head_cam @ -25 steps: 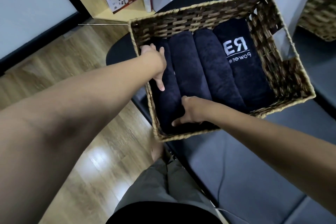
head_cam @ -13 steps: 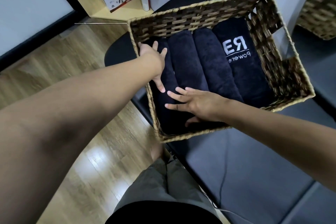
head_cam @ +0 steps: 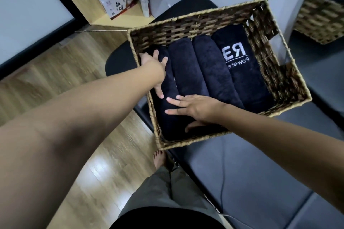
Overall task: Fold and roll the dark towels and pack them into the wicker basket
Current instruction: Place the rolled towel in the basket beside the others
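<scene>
The wicker basket stands on a dark grey seat and holds several rolled dark towels side by side. The rightmost towel shows white lettering. Two plain rolls lie in the middle. My left hand lies flat with spread fingers on the far end of the leftmost towel, against the basket's left wall. My right hand presses with straight fingers on the near end of that same towel.
A second wicker basket stands at the upper right. A wooden shelf unit with a box and a bottle is at the back. Wooden floor lies to the left. A thin cable runs across the grey cushion. My bare foot stands below the basket.
My right hand has opened from a curled grip at the towel's near end to flat, straight fingers pressing on it. My left hand stays on the far end, fingers spread a little wider.
</scene>
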Action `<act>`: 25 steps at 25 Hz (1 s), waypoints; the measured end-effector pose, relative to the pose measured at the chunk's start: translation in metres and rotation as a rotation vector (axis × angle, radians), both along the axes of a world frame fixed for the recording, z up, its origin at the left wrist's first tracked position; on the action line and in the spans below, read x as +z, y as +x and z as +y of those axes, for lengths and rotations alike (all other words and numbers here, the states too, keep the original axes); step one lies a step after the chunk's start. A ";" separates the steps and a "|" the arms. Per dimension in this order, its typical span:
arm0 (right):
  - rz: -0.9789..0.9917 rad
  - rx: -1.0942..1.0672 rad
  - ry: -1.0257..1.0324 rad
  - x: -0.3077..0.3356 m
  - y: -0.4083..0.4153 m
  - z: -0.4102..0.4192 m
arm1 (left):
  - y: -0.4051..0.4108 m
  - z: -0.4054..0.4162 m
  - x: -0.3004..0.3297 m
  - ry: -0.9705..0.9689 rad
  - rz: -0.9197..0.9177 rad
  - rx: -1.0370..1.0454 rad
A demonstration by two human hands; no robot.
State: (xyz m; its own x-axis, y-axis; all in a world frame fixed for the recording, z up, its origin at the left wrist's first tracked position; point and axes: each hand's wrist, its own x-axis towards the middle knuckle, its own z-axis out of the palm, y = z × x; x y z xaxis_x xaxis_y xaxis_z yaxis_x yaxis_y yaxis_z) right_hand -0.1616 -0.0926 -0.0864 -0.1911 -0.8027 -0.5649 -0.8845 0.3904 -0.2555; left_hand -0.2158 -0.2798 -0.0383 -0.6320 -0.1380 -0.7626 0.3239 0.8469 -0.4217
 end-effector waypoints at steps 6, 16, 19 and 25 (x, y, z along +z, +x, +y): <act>0.109 0.029 0.092 0.007 0.002 -0.015 | -0.006 -0.009 0.005 0.070 0.090 -0.233; 0.077 -0.021 0.044 -0.002 0.003 -0.020 | -0.014 -0.007 -0.016 0.143 0.114 -0.144; 0.120 0.068 0.013 0.004 0.004 -0.018 | -0.010 -0.010 -0.015 0.137 0.151 -0.065; 0.085 0.087 0.042 -0.004 0.012 -0.026 | -0.019 -0.014 -0.021 0.140 0.112 -0.015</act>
